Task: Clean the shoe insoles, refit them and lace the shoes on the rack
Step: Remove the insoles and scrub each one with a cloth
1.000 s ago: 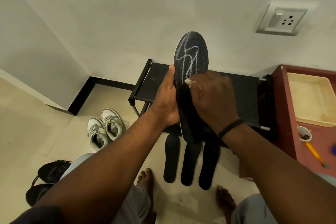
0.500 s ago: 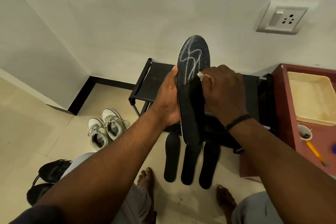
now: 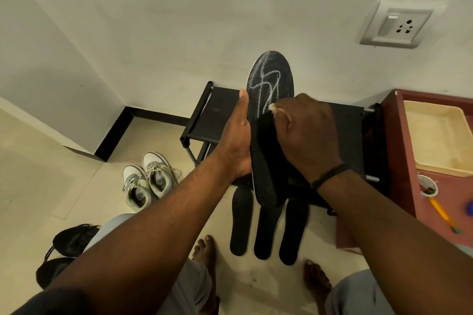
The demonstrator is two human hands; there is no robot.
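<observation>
My left hand (image 3: 236,140) grips a black insole (image 3: 272,77) by its left edge and holds it upright over the black shoe rack (image 3: 212,115). White scribbled marks cover the insole's upper half. My right hand (image 3: 304,133) holds a black cloth (image 3: 266,151) bunched against the insole's middle, its fingertips at the lower end of the scribble. Something small and whitish shows at those fingertips. Three more black insoles (image 3: 265,230) lie side by side on the floor below. A pair of white sneakers (image 3: 148,181) stands left of the rack, and black shoes (image 3: 66,245) lie at the lower left.
A red-brown table (image 3: 399,161) stands right of the rack with a cream tray (image 3: 435,140), a small cup (image 3: 427,185) and a yellow pencil-like stick (image 3: 442,215). A wall socket (image 3: 398,27) is above. My bare feet (image 3: 204,253) rest on the tiled floor near the insoles.
My right hand with the cloth has slid up the insole from its middle to the foot of the scribble. The left hand keeps its hold.
</observation>
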